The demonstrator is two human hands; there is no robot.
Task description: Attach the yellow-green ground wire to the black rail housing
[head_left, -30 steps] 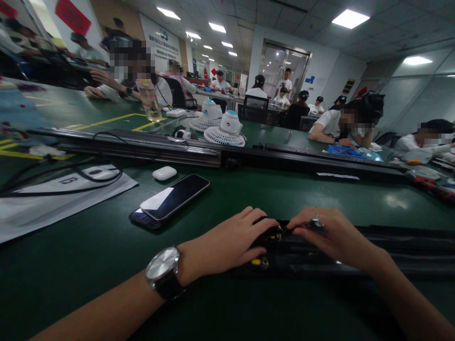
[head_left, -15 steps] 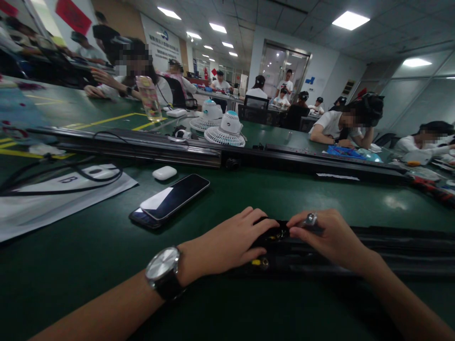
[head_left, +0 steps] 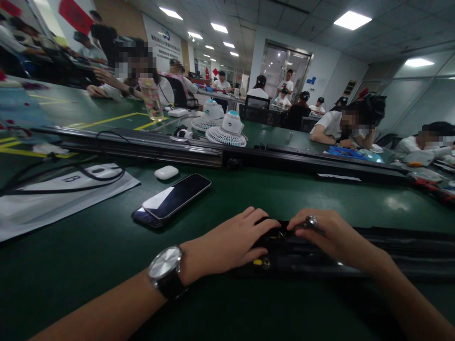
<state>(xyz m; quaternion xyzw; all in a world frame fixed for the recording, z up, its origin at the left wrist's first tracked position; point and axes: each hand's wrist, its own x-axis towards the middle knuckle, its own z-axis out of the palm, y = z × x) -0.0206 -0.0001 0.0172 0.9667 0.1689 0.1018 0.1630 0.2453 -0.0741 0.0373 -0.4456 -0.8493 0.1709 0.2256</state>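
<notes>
A long black bar-like piece (head_left: 401,241) lies across the near side of the green table, running off to the right. Over its left end rests my left hand (head_left: 241,241), fingers bent round the far side and thumb on the near side, gripping it. A small yellow part (head_left: 258,262) with a round brass-coloured fitting shows below that thumb. My right hand (head_left: 330,237) is closed in a pinch at the bar's top, close to the left fingertips. Whatever sits between its fingers is hidden. A shiny silver ring (head_left: 312,221) shows on this hand.
Two stacked phones (head_left: 174,199) and a white earbud case (head_left: 166,172) lie left of my hands. Farther back run long dark rails (head_left: 320,168), with white fans (head_left: 227,130) behind. A white sheet (head_left: 71,203) with a black cable is at left. Several people sit around.
My right thumb and index have shifted slightly at the bar, and the right hand has turned a little lower. My left hand keeps its hold. The view has moved slightly.
</notes>
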